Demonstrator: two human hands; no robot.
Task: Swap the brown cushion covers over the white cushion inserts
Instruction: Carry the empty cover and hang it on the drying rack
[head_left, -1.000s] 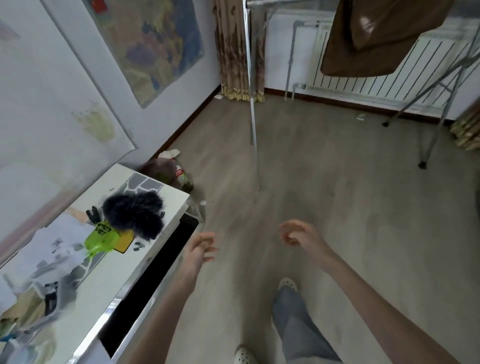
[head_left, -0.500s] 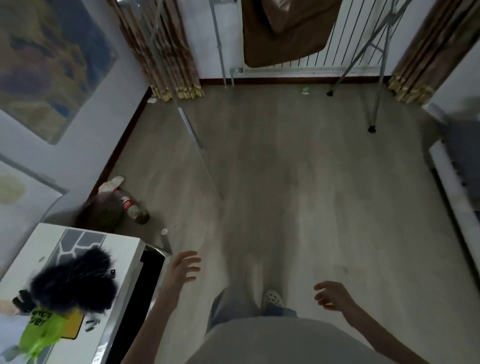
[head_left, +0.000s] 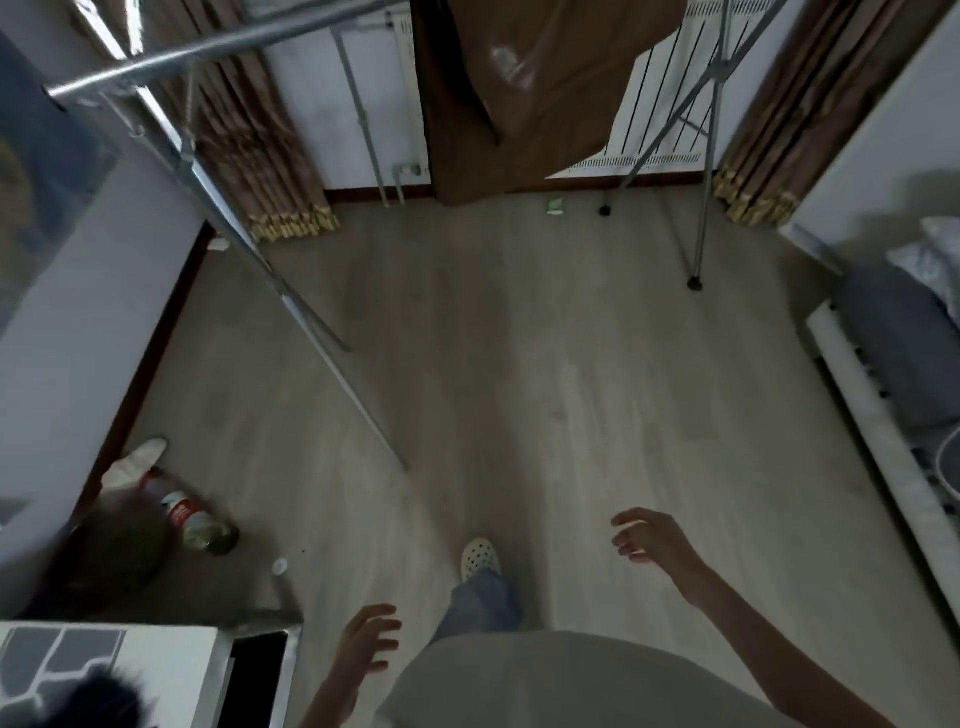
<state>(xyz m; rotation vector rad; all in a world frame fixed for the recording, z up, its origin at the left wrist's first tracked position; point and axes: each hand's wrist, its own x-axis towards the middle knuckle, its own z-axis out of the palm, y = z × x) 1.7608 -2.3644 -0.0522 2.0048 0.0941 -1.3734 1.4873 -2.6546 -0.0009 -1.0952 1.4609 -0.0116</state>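
Bare floor (head_left: 519, 364) lies between the person and a far rack (head_left: 218, 41) airing a brown cover (head_left: 519, 104); left hand (head_left: 366, 642) and right hand (head_left: 649, 540) hang released, grasping nothing.

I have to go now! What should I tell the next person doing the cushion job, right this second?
Left hand: open and empty, fingers spread, low in front of the body.
Right hand: open and empty too, held out over the floor.
The brown cushion cover hangs on the metal drying rack across the room, by the radiator. No white insert is clearly in view.
Done: nothing that shows; no cover is on an insert.
Left: probably walk to the rack, take the cover down, find the inserts and fit them.
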